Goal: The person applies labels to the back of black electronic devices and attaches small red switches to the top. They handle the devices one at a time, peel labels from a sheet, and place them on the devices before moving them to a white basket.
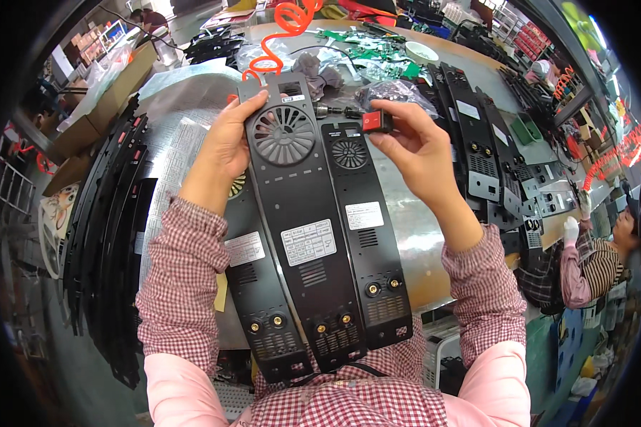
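My left hand (224,146) grips the upper left edge of a long black metal panel (299,196), its thumb on the front near the round fan grille. That panel has a rectangular cutout at the top, a white label and two brass-coloured fittings near the bottom. Held between the thumb and fingers of my right hand (424,153) is a small rocker switch (375,121), red with a black body, just right of the panel's top. Two similar panels lie on either side, a right one (374,249) and a partly covered left one (246,277).
Behind the panels lies a dark tool (331,111), near an orange coiled hose (265,60). Stacked black panels stand at the left (107,242) and right (470,135). Green parts (363,44) and a white bowl (421,52) sit at the back. A co-worker (595,263) is at the right.
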Available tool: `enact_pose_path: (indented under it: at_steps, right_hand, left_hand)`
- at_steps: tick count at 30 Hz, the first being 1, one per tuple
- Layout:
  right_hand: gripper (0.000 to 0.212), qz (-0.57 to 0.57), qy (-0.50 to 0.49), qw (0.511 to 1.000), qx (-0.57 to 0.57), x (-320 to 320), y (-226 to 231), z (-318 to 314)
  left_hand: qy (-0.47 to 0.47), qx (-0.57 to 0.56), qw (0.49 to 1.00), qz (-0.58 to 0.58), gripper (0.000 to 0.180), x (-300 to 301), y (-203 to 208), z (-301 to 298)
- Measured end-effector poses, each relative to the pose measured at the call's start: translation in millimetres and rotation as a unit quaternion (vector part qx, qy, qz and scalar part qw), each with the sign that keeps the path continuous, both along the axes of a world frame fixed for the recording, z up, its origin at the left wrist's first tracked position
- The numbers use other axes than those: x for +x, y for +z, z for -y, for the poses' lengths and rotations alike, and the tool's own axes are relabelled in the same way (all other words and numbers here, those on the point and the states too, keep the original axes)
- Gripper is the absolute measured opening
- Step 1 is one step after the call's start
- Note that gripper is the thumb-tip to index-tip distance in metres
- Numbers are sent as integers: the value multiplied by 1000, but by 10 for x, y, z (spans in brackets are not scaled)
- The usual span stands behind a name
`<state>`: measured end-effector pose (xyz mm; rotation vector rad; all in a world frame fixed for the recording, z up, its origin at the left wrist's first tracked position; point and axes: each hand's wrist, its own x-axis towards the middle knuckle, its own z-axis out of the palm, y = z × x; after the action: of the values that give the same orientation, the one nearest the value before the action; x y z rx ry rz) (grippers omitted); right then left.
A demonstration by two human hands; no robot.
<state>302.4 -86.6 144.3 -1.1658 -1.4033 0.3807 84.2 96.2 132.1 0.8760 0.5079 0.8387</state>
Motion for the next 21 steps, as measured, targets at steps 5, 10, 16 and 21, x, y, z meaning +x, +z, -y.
enact_pose_path:
  at_steps: [5, 10, 16, 21]
  right_hand:
    - [38, 29, 50, 996, 64, -256, 492, 330]
    - [31, -34, 74, 991, 106, -445, 762, 518]
    - [33, 65, -4, 984, 164, -596, 1092, 492]
    - [30, 320, -120, 898, 277, -591, 1398, 336]
  left_hand:
    - [-11, 74, 996, 56, 26, 14, 494, 401]
    - [-33, 164, 982, 90, 30, -63, 959, 786]
    - [-35, 189, 978, 83, 28, -118, 1178, 1127]
    - [-71, 216, 968, 106, 31, -135, 1244, 1226]
